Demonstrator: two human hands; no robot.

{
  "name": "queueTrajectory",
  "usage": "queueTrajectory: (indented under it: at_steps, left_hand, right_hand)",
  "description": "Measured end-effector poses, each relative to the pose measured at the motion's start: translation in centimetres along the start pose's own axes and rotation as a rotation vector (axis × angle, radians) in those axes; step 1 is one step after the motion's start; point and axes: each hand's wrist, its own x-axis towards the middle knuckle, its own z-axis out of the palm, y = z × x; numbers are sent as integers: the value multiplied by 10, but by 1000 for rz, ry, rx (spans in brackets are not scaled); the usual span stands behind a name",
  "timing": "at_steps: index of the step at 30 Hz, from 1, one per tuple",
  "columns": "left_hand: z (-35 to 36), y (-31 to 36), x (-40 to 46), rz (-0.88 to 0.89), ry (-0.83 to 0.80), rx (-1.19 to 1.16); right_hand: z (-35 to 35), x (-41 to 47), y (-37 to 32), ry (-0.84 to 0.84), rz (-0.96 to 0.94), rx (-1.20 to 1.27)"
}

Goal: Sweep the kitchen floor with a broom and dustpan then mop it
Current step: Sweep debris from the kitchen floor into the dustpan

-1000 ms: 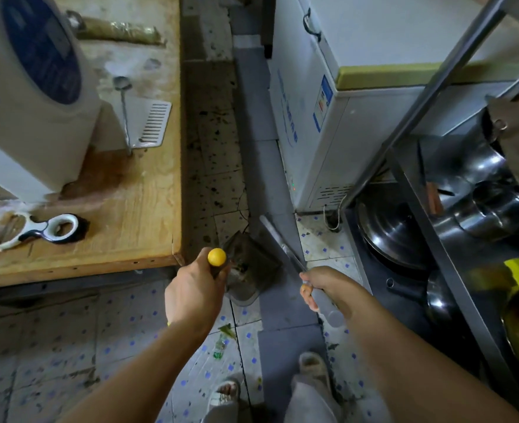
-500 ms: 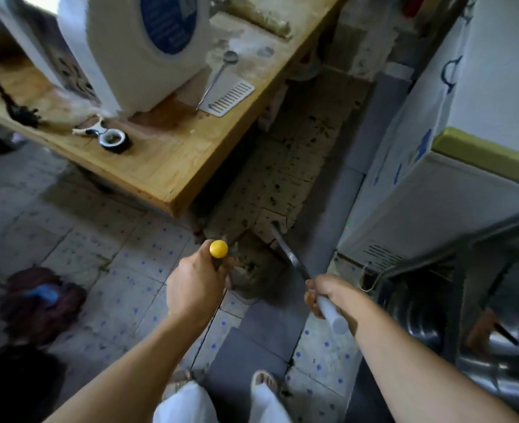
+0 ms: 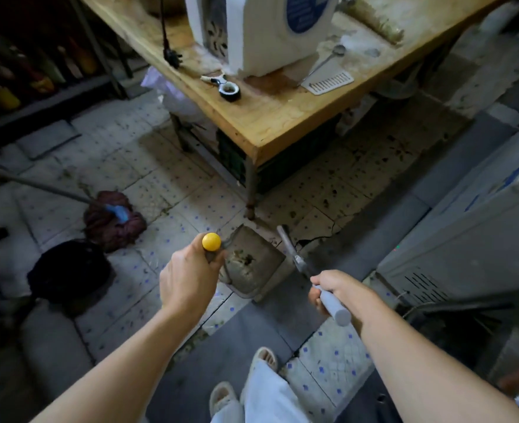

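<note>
My left hand (image 3: 188, 276) is closed around a handle with a yellow tip (image 3: 211, 241). This handle runs down to a grey dustpan (image 3: 258, 270) that holds a little pile of debris above the tiled floor (image 3: 172, 209). To its right, my right hand (image 3: 334, 290) grips the grey end of the broom handle (image 3: 333, 303). Its metal shaft slants away past the dustpan's right edge, and the broom head is hidden. A maroon mop (image 3: 114, 218) with a blue collar lies on the floor at the left, apart from both hands.
A wooden table (image 3: 282, 117) with a white machine (image 3: 267, 29) stands just ahead, one leg close to the dustpan. A white chest freezer (image 3: 471, 239) is on the right. A black bag-like heap (image 3: 69, 270) sits left of my left arm. My slippered feet are below.
The view has swung left and back, bringing the mop and the dark heap into sight. Both hands keep their grips, and the dustpan stays between them.
</note>
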Motion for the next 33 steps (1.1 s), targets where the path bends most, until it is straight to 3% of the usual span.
queueTrajectory:
  at_steps: [17, 27, 33]
  left_hand:
    - [-86, -138, -71, -370, 157, 1]
    - [-103, -189, -85, -462, 189, 32]
    - [-88, -182, -80, -460, 165, 54]
  right_hand:
    - [136, -18, 28, -262, 48, -311]
    - [183, -7, 38, -414, 224, -130]
    - [183, 22, 43, -389, 210, -138]
